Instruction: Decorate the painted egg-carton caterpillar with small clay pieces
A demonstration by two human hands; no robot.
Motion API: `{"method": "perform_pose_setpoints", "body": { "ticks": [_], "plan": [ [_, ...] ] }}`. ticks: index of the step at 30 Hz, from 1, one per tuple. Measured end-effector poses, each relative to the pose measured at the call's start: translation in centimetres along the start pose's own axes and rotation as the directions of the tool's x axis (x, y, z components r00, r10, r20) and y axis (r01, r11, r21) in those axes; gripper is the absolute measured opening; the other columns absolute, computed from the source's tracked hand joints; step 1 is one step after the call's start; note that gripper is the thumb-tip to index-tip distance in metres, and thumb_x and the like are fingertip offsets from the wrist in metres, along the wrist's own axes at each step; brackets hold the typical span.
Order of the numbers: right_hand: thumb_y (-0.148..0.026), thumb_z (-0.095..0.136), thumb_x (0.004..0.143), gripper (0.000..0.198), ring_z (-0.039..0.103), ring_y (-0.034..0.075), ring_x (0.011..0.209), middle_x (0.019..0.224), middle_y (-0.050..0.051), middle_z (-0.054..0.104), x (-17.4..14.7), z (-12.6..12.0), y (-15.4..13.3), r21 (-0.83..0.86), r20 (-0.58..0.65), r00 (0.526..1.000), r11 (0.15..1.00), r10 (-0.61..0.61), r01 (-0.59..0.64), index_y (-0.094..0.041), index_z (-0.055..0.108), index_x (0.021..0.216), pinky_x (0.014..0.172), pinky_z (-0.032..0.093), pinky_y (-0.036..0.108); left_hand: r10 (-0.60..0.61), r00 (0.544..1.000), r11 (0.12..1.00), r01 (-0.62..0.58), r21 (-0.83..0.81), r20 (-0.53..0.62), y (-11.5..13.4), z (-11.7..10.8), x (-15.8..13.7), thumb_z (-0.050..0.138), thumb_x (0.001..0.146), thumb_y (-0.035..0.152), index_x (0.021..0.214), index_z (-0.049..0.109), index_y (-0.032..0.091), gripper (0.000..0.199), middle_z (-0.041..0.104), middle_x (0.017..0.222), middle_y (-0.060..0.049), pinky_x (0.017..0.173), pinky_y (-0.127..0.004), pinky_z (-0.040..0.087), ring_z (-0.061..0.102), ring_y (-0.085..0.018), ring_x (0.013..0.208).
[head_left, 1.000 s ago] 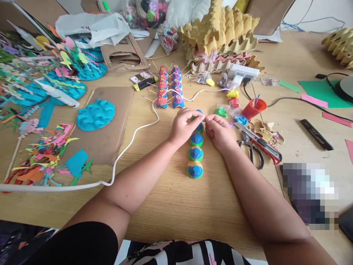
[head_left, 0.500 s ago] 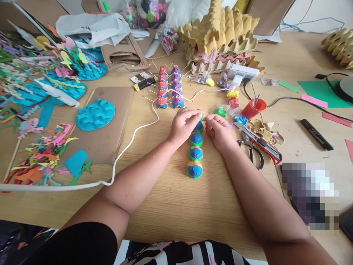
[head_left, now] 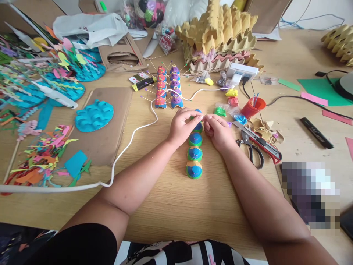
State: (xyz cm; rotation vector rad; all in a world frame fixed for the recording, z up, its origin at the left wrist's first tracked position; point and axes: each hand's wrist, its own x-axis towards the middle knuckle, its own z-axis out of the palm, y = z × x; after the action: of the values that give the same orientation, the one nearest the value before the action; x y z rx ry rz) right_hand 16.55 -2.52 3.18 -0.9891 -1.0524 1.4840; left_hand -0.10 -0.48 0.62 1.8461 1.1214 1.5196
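Observation:
My left hand [head_left: 184, 125] and my right hand [head_left: 217, 129] meet at the fingertips above a row of blue and green egg-carton cups [head_left: 195, 152]. Both are pinched closed; whatever sits between the fingers is too small to make out. The nearer cups carry tiny pink marks and orange edging, while the far ones are partly covered by my hands. Behind them stand two finished-looking rows, one of red cups [head_left: 160, 88] and one of purple cups [head_left: 175, 86], with thin sticks poking out sideways. Colored clay in small bags, such as a green lump [head_left: 220, 112], lies beyond my right hand.
A white cable [head_left: 135, 132] crosses the table on the left. Scissors [head_left: 252, 151] and a box cutter [head_left: 261, 143] lie right, near an orange cup [head_left: 253, 107]. Paper scraps [head_left: 49, 151] and cardboard [head_left: 121, 125] are at left. Egg trays [head_left: 217, 36] stack at the back.
The view has shifted very slightly. My hands stay pinched together over the far end of the row, with the fingertips slightly closer together.

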Motion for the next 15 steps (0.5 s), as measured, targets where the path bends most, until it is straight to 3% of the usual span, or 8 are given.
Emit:
{"method": "perform_pose_setpoints", "body": {
  "ticks": [6,15],
  "plan": [
    [-0.059,0.097,0.069,0.05,0.033,0.006,0.051,0.058,-0.008,0.047,0.1,-0.12,0.28,0.021,-0.011,1.0,1.0,-0.008,0.009,-0.021,0.066,0.076,0.053,0.017,0.027,-0.016,1.0,1.0,0.015,-0.022,-0.025,-0.04,0.11,-0.11,0.078,0.1,0.045,0.095,0.085,0.024,0.023,0.083,0.099,-0.005,0.105,-0.037,0.057,0.076,-0.021,0.105],
    [-0.059,0.099,0.066,0.05,0.032,0.007,0.053,0.057,-0.009,0.045,0.07,-0.13,0.17,0.033,-0.023,1.0,0.999,-0.009,0.009,-0.021,0.069,0.081,0.053,0.016,0.027,-0.025,1.0,0.997,0.024,-0.08,-0.016,0.24,-0.06,-0.05,0.072,0.104,0.049,0.103,0.087,0.024,0.029,0.085,0.106,-0.006,0.106,-0.038,0.056,0.076,-0.021,0.108]
  ]
}}
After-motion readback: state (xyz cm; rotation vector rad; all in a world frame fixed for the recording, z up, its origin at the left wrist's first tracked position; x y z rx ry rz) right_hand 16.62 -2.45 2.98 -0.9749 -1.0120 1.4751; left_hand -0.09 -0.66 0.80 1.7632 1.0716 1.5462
